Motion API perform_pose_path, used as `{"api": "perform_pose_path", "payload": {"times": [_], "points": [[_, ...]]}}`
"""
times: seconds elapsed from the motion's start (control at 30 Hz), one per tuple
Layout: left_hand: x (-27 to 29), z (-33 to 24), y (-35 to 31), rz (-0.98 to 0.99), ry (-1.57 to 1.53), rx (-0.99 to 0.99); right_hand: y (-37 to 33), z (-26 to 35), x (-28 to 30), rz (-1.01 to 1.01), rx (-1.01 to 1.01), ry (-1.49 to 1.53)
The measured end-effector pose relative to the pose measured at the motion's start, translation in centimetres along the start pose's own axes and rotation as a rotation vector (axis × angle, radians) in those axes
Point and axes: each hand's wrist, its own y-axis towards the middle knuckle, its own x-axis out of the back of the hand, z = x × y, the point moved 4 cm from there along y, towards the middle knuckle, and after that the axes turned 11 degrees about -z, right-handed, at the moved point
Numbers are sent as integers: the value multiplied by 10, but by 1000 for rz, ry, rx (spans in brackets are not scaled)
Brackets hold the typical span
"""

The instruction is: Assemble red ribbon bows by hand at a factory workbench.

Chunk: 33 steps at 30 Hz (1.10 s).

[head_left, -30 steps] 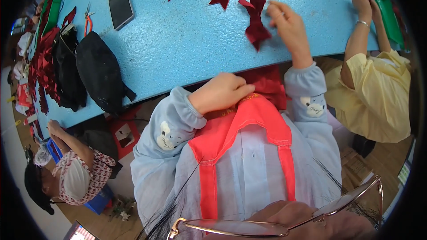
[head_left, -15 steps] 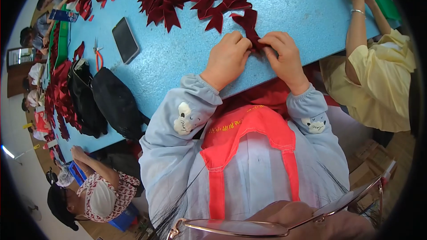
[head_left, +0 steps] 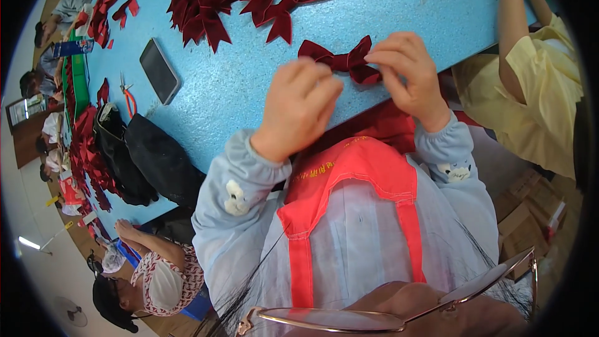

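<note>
A dark red velvet bow point(head_left: 340, 61) with two loops lies on the blue table near its front edge. At its right loop is my right hand point(head_left: 415, 78), with fingers stretched and the thumb apart; the fingertips overlap the loop, seemingly just touching it. My left hand point(head_left: 298, 103) hovers at the bow's left, fingers curled and smeared by motion. Whether anything is inside it is hidden. Farther back lie more finished bows point(head_left: 287, 0) and a heaped pile of dark red bows point(head_left: 203, 3).
To the left are a phone point(head_left: 160, 72), orange-handled pliers point(head_left: 129, 97) and black bags point(head_left: 162, 159). Red ribbon pieces point(head_left: 87, 150) line the far left beside a green tray point(head_left: 77, 87). A co-worker in yellow point(head_left: 543, 75) sits at right; another point(head_left: 159, 274) sits at lower left.
The bow, earlier pinched upright between both hands, now lies spread sideways. My left hand has pulled back to the left, and my right hand has loosened. The whole view has shifted slightly.
</note>
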Motion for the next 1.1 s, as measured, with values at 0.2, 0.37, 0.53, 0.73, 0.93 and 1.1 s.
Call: {"api": "perform_pose_path", "payload": {"times": [0.2,0.37,0.53,0.73,0.93,1.1], "points": [[-36,12,10,75,89,-159,-20,11,-3,147,-49,-214],[-51,13,1,108,85,69,-39,6,-1,29,167,-211],[-35,-3,-8,31,96,126,-48,1,18,-85,147,-138],[-7,-17,-31,-28,42,44,-29,15,24,-208,52,-62],[-11,-12,-28,-131,126,120,-6,10,-12,-89,-199,-43],[-30,-9,-22,8,161,81,-11,4,-30,-89,-351,20]]}}
